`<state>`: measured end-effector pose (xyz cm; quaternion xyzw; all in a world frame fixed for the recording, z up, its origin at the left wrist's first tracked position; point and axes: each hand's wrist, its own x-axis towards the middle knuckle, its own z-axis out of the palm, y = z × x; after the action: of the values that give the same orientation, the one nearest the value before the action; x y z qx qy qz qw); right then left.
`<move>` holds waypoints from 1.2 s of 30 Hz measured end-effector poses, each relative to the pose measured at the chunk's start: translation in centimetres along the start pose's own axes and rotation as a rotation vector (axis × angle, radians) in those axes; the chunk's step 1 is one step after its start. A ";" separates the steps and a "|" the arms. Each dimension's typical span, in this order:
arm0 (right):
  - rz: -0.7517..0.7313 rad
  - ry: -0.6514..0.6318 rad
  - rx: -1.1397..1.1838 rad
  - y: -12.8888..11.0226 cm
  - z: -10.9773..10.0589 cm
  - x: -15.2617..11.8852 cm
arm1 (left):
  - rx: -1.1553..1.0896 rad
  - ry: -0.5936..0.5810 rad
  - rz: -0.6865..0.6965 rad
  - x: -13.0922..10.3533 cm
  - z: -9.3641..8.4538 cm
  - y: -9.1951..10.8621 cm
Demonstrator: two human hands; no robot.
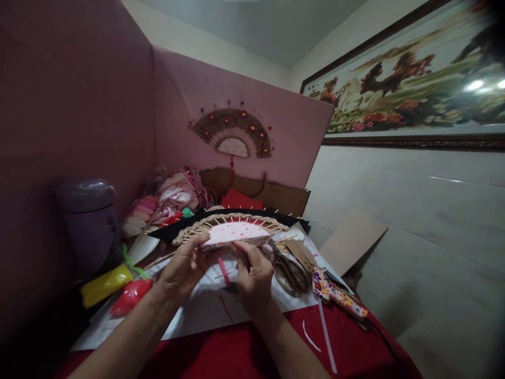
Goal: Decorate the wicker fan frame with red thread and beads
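A handmade fan (236, 232) is held up over the table, its white half-round base dotted with red spots. Around that base run thin sticks, woven tan cord and a black outer band (163, 232). My left hand (189, 263) grips the base at its left end, thumb on the front. With fingers curled, my right hand (252, 268) pinches the base's lower edge near the middle. Beyond them, a finished-looking brown fan (239, 126) with red and yellow flowers is fixed on the pink board.
Scissors (291, 271) and a flower-patterned glue gun (335, 295) with a clear glue stick (326, 334) lie at the right. Yellow (106, 284) and red packets (131, 297) lie at the left, near a lidded tumbler (89, 226). White paper (197, 316) covers part of the red cloth (205, 355).
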<state>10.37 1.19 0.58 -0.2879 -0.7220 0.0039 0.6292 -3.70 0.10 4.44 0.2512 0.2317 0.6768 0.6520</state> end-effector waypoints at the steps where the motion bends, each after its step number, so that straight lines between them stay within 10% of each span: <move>1: -0.017 -0.001 -0.008 0.1 0.0 0.0 | 0.004 -0.004 -0.004 -0.1 0.1 0.0; 26: -0.230 -0.005 -0.147 0.4 -1.1 -0.6 | -0.005 -0.007 -0.028 -0.6 0.7 0.0; 36: -0.090 0.111 -0.160 -0.3 -0.9 -0.7 | -0.016 0.000 -0.036 -0.6 0.6 0.0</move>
<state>11.07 0.31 0.27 -0.3043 -0.6961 -0.0978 0.6429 -3.34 -0.46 4.89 0.2421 0.2307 0.6667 0.6661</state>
